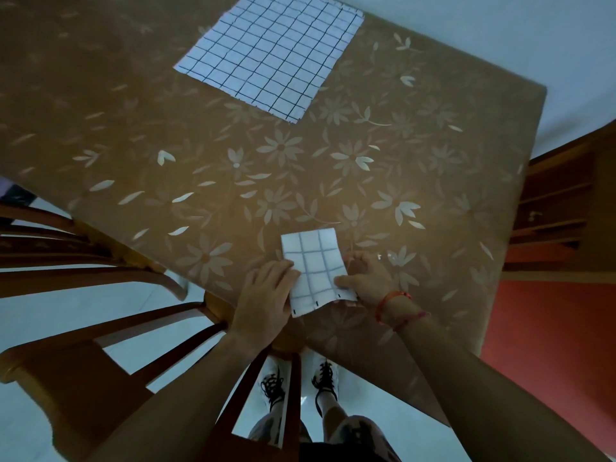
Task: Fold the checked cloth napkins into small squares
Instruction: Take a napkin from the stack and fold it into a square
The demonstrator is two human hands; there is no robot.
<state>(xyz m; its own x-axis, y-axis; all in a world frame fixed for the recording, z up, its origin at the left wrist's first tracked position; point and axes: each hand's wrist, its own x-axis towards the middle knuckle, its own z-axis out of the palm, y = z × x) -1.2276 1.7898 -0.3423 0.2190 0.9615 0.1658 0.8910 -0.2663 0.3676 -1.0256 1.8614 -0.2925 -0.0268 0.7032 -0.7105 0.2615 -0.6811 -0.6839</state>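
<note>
A white napkin with dark grid lines, folded into a narrow strip [315, 265], lies near the table's front edge. My left hand [266, 295] rests flat on its left edge, fingers over the cloth. On the strip's lower right corner my right hand [365, 278] pinches the cloth between thumb and fingers; a red string band circles that wrist. A second checked napkin [273, 51] lies spread flat and unfolded at the far side of the table, apart from both hands.
The table [166, 161] wears a brown cloth with pale flower prints. A wooden chair [110, 328] stands at the front left, its back under my left arm. Another wooden chair [560, 208] sits at the right. My shoes show on the floor below.
</note>
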